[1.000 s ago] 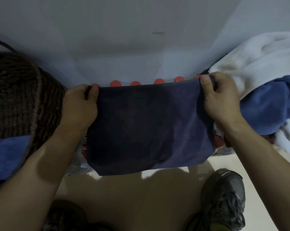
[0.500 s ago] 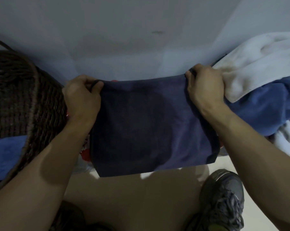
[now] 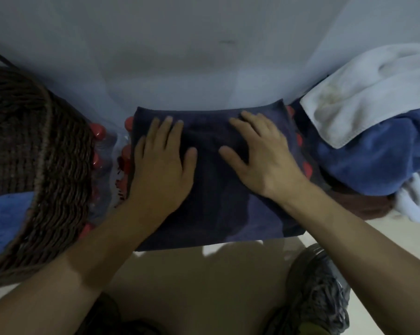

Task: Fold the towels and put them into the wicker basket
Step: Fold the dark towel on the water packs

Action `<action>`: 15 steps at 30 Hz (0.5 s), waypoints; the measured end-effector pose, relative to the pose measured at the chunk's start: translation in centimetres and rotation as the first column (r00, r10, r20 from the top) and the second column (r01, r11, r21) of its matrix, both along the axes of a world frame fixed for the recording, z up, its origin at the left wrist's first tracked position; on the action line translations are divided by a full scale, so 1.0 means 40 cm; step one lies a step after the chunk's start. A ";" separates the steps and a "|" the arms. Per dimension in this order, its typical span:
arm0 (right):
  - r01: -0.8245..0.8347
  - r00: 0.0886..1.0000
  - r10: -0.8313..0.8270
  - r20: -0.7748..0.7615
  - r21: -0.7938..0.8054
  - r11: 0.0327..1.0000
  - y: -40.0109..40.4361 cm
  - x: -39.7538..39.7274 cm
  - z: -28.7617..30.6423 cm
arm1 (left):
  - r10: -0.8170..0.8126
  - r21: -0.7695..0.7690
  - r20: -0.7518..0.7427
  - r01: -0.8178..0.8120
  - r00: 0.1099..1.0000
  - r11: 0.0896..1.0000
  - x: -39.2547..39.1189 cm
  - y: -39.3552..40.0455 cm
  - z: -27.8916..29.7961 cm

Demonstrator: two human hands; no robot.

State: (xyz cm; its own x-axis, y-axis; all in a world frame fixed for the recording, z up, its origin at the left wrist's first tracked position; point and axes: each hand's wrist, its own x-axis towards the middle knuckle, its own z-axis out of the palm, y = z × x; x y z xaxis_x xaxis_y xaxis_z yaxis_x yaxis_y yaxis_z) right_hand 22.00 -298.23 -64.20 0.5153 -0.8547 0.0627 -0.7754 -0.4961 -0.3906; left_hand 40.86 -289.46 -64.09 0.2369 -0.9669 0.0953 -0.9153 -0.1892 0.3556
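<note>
- Our left hand lies flat on the dark navy towel, fingers straight and spread, palm pressing down: no grip here, nothing curled round the cloth.
- Our right hand does the same just beside it, fingers fanned out toward the far edge, thumb pointing in at the left hand; again a loose, flat grip that clamps on nothing.
- The two hands sit near each other on the towel's middle, thumbs apart with a strip of cloth between them.
- The navy towel is spread over a pack of bottles with red caps; caps peek out along its left and right edges, and its near edge hangs over toward the pale floor.
- To the left, we see the wicker basket, tilted, just beside the bottles; a blue towel shows inside it.
- To the right, a heap of loose towels: a white towel on top, a blue one under it, something brown below, more white at the far right.
- Behind it all stands a plain pale wall.
- Down at the bottom right we see a grey sneaker on the floor.
</note>
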 end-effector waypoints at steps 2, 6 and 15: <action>0.028 0.986 -0.027 -0.162 0.002 1.000 -0.002 -0.020 -0.034 | -0.070 0.132 0.118 0.054 0.991 0.990 0.024 0.036 -0.037; 0.037 0.971 -0.036 -0.235 0.003 0.999 -0.024 -0.025 -0.044 | -0.129 0.149 0.149 0.107 0.980 0.983 0.058 0.051 -0.048; 0.024 0.987 0.010 0.160 -0.208 0.978 0.110 -0.178 0.026 | -0.130 0.004 0.013 0.130 0.991 0.992 -0.010 0.040 0.014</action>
State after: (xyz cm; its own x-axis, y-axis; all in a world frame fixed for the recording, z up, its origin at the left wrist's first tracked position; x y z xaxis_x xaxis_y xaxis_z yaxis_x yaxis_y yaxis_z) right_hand 14.90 -293.82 -63.18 0.4782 -0.8175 0.3209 -0.7156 -0.5745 -0.3974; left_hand 40.48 -287.86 -63.55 0.1082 -0.9896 0.0946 -0.9367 -0.0696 0.3431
